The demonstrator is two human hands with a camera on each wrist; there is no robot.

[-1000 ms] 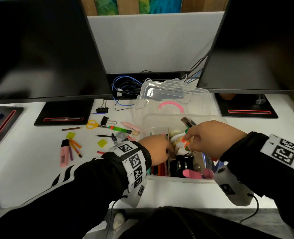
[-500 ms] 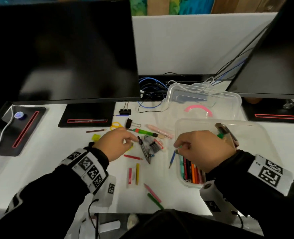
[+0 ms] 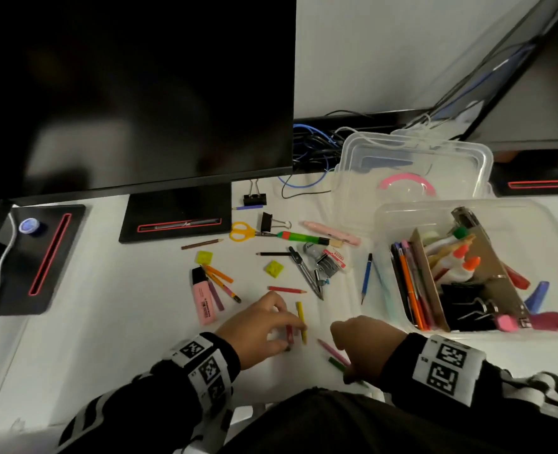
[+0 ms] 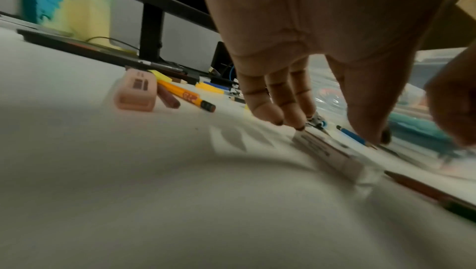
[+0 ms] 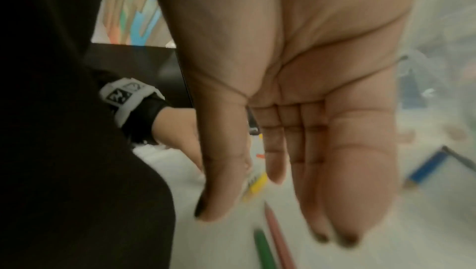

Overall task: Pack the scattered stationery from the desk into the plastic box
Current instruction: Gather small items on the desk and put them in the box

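Near the front edge of the white desk (image 3: 107, 339), the left hand (image 3: 258, 326) reaches down with straight fingers touching a short red crayon (image 3: 289, 334) beside a yellow crayon (image 3: 301, 317); the right hand (image 3: 366, 342), fingers extended, hovers over pink pencil (image 3: 328, 348) and green pencil (image 3: 336, 362); the clear plastic box (image 3: 402, 221), at the right, holds pens, glue bottles and binder clips.

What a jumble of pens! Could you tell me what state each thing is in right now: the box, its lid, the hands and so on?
plastic box: open, partly filled.
lid: off, behind the box.
left hand: fingers down on a red crayon, beside a yellow crayon.
right hand: open, over a pink pencil and a green pencil.
scissors: closed, on the desk.
monitor: dark.
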